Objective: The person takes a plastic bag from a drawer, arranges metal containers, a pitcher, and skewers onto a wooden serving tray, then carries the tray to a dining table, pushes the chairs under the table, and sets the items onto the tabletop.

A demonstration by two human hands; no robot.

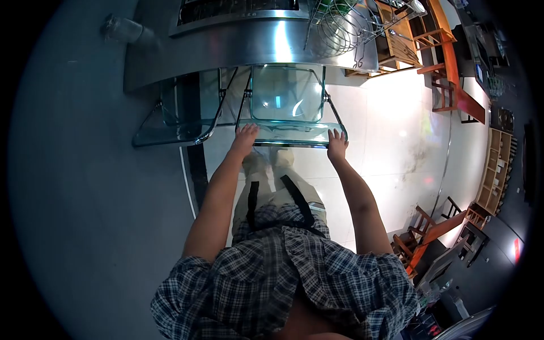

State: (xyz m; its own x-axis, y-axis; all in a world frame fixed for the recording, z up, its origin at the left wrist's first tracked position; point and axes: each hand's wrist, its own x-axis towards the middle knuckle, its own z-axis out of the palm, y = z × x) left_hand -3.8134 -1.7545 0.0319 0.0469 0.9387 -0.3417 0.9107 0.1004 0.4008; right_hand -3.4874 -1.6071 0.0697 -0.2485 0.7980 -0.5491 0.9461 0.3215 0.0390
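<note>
A clear blue-green folding chair (286,99) with a dark metal frame stands against the counter, its far end under the counter's edge. My left hand (246,137) is closed over the left corner of the chair's near panel, fingers pointing forward. At the right corner of that same panel, my right hand (338,144) grips the edge with its fingers over the top. My thumbs and the undersides of both hands are hidden. Beside my left hand, a second clear folding chair (175,133) sits in the shade, also partly under the counter.
The steel counter (226,48) curves across the front, bearing a wire rack (340,31) and a dark inset panel (238,7). A clear container (122,28) is at far left. Wooden furniture (447,62), a red-topped table (445,226) and a shelf (492,170) are at right.
</note>
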